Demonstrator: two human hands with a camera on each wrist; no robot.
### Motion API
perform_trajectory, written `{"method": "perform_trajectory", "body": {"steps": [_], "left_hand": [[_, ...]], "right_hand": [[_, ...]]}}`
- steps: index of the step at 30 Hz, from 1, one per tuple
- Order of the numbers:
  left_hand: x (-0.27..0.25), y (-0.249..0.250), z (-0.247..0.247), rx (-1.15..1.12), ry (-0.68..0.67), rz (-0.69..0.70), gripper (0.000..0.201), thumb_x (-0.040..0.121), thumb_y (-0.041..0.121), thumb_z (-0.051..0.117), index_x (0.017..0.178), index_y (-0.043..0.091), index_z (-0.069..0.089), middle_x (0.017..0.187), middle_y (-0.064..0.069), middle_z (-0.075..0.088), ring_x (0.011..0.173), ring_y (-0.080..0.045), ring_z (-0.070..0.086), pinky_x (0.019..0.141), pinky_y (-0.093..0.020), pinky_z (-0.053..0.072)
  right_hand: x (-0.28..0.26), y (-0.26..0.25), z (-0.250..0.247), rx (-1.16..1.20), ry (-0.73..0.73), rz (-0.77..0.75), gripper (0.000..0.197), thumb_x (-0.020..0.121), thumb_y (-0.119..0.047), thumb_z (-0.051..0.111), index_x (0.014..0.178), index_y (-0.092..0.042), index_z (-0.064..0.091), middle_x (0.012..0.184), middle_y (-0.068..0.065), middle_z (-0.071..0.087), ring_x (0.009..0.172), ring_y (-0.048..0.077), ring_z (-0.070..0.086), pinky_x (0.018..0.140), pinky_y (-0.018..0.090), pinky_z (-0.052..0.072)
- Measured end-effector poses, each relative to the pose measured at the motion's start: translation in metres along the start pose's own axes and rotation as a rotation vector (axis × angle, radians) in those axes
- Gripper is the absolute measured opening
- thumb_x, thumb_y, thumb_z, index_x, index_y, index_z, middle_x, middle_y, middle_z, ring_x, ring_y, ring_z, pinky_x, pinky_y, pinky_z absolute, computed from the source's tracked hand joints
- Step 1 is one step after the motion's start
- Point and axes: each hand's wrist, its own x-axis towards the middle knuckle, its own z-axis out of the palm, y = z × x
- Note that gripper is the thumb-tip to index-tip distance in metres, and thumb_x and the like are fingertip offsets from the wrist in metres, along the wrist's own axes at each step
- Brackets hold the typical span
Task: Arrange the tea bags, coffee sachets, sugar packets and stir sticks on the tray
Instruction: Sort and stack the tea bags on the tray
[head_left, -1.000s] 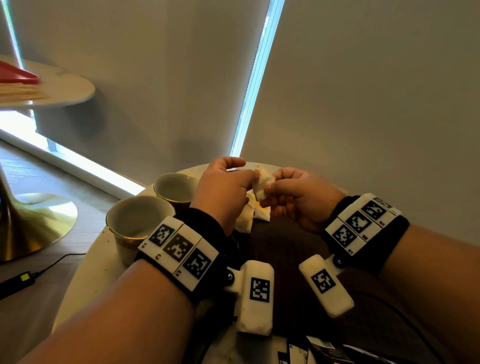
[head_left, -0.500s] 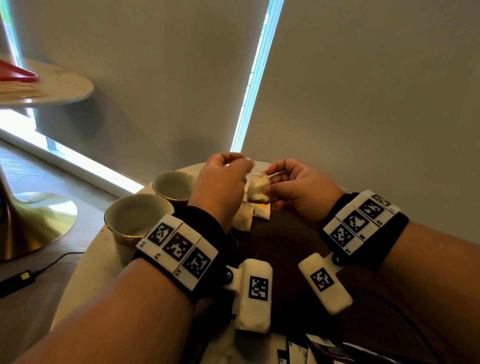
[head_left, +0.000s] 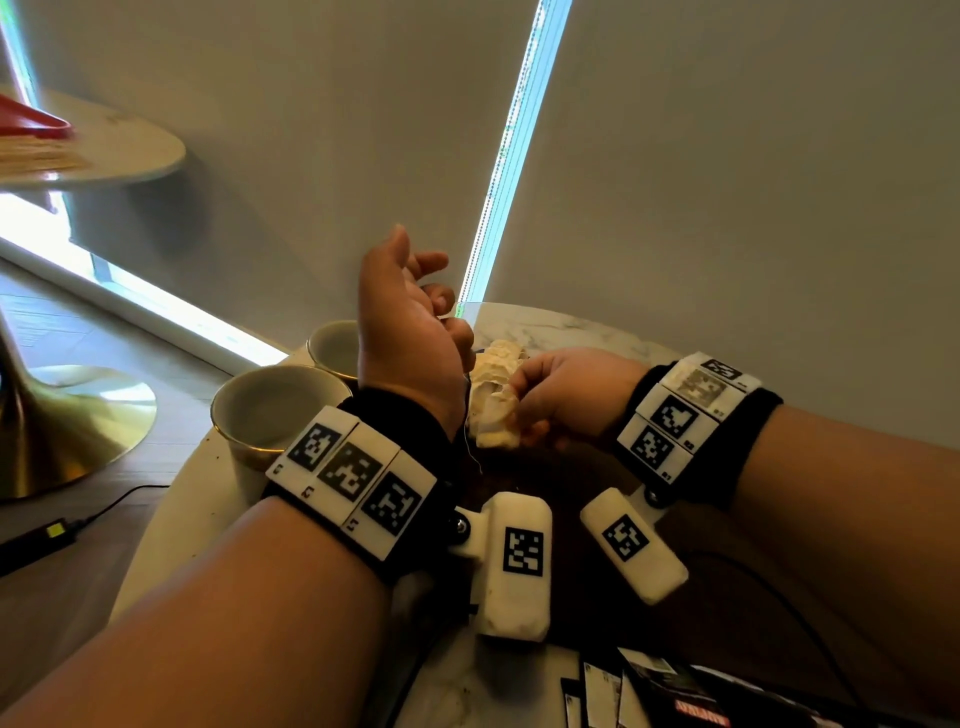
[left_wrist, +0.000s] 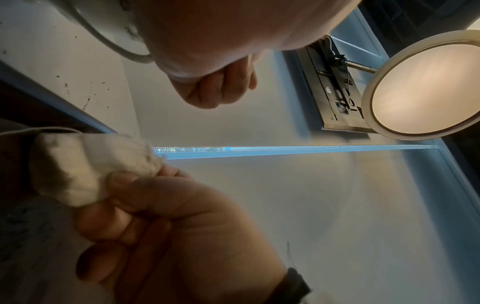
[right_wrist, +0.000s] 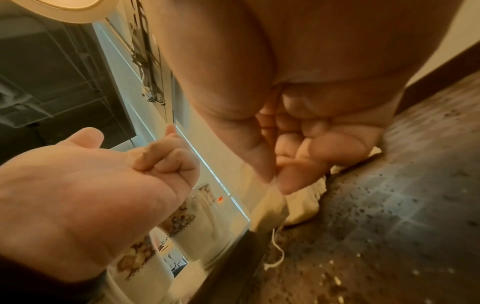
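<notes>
My right hand (head_left: 519, 395) pinches a white tea bag (head_left: 488, 410) by its top edge, just above the dark brown tray (head_left: 571, 467). The right wrist view shows thumb and forefinger (right_wrist: 283, 181) closed on the bag (right_wrist: 271, 207). More tea bags (right_wrist: 306, 203) lie on the tray behind it. My left hand (head_left: 431, 291) is raised to the left of the bag, thumb up, its lower fingers curled (right_wrist: 171, 162). A thin thread (head_left: 470, 441) hangs beside its wrist, apparently from those fingers. Stir sticks are not in view.
Two white cups with gold rims (head_left: 275, 410) (head_left: 332, 343) stand on the marble table (head_left: 561, 327) left of the tray. Black and white sachets (head_left: 649, 696) lie at the near edge. A second round table (head_left: 104, 150) stands far left.
My left hand has let go of the tea bag, risen and turned palm inward. My right hand has come down toward the tray with the bag.
</notes>
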Motion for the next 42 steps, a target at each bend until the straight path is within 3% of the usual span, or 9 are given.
{"method": "perform_trajectory", "body": {"steps": [8, 12, 15, 17, 22, 26, 30, 36, 42], "left_hand": [[0.0, -0.001, 0.001, 0.05, 0.0, 0.028, 0.05, 0.101, 0.055, 0.037, 0.105, 0.014, 0.064, 0.085, -0.002, 0.041, 0.071, -0.017, 0.037, 0.055, -0.027, 0.033], [0.0, -0.001, 0.0, 0.063, -0.017, 0.023, 0.059, 0.08, 0.065, 0.041, 0.105, 0.016, 0.065, 0.09, -0.003, 0.045, 0.08, -0.021, 0.04, 0.056, -0.029, 0.036], [0.0, -0.002, 0.0, 0.07, -0.02, 0.022, 0.06, 0.078, 0.065, 0.041, 0.105, 0.017, 0.065, 0.091, -0.003, 0.046, 0.08, -0.022, 0.041, 0.056, -0.029, 0.037], [-0.001, -0.003, 0.0, 0.079, -0.019, 0.021, 0.055, 0.089, 0.064, 0.04, 0.105, 0.018, 0.065, 0.092, -0.003, 0.046, 0.077, -0.02, 0.042, 0.056, -0.029, 0.037], [-0.002, -0.001, 0.0, 0.089, -0.008, -0.007, 0.05, 0.099, 0.059, 0.035, 0.106, 0.018, 0.064, 0.093, -0.004, 0.048, 0.073, -0.019, 0.043, 0.056, -0.029, 0.037], [-0.004, 0.001, 0.0, 0.092, -0.011, -0.03, 0.049, 0.101, 0.057, 0.034, 0.104, 0.018, 0.064, 0.092, -0.004, 0.049, 0.071, -0.018, 0.043, 0.055, -0.029, 0.036], [-0.004, 0.002, 0.0, 0.095, -0.01, -0.031, 0.049, 0.101, 0.057, 0.034, 0.104, 0.019, 0.064, 0.091, -0.003, 0.049, 0.07, -0.018, 0.043, 0.055, -0.029, 0.036], [-0.003, 0.0, 0.0, 0.101, -0.019, -0.027, 0.048, 0.101, 0.056, 0.034, 0.104, 0.018, 0.063, 0.088, -0.002, 0.049, 0.068, -0.016, 0.043, 0.054, -0.028, 0.035], [-0.002, 0.0, -0.001, 0.08, -0.019, -0.032, 0.05, 0.1, 0.056, 0.035, 0.107, 0.016, 0.063, 0.088, -0.002, 0.048, 0.066, -0.016, 0.043, 0.053, -0.028, 0.034]], "right_hand": [[0.008, -0.003, 0.009, 0.131, -0.058, 0.091, 0.017, 0.091, 0.009, 0.058, 0.1, -0.004, 0.061, 0.084, 0.015, 0.068, 0.069, 0.022, 0.071, 0.059, 0.03, 0.06], [0.003, -0.005, 0.005, 0.137, -0.013, 0.101, 0.017, 0.09, 0.006, 0.063, 0.104, -0.004, 0.061, 0.084, 0.012, 0.069, 0.067, 0.021, 0.07, 0.063, 0.032, 0.06], [-0.003, -0.001, -0.002, -0.092, 0.127, -0.004, 0.016, 0.086, -0.011, 0.074, 0.098, -0.017, 0.064, 0.082, 0.002, 0.069, 0.067, 0.015, 0.065, 0.059, 0.03, 0.054], [-0.012, 0.0, -0.005, -0.206, 0.14, -0.144, 0.014, 0.085, -0.019, 0.076, 0.096, -0.024, 0.067, 0.082, -0.005, 0.068, 0.07, 0.008, 0.063, 0.066, 0.027, 0.05], [-0.034, 0.0, -0.007, -0.409, -0.122, -0.209, 0.028, 0.092, -0.021, 0.066, 0.114, -0.038, 0.07, 0.11, -0.015, 0.068, 0.104, 0.004, 0.062, 0.099, 0.033, 0.049], [-0.035, -0.002, 0.001, -0.666, -0.218, -0.243, 0.048, 0.095, -0.021, 0.062, 0.139, -0.038, 0.054, 0.15, -0.021, 0.043, 0.139, 0.005, 0.038, 0.117, 0.034, 0.033], [-0.032, -0.002, 0.006, -0.822, -0.267, -0.232, 0.049, 0.098, -0.017, 0.055, 0.145, -0.03, 0.049, 0.163, -0.02, 0.02, 0.15, 0.013, 0.021, 0.12, 0.034, 0.026], [-0.024, -0.004, 0.013, -0.989, -0.33, -0.197, 0.063, 0.102, -0.023, 0.051, 0.158, -0.031, 0.022, 0.168, -0.011, 0.003, 0.154, 0.016, 0.001, 0.123, 0.04, 0.008], [-0.019, -0.005, 0.011, -0.941, -0.298, -0.207, 0.057, 0.101, -0.018, 0.05, 0.155, -0.029, 0.034, 0.167, -0.014, 0.008, 0.153, 0.017, 0.01, 0.122, 0.038, 0.014]]}}
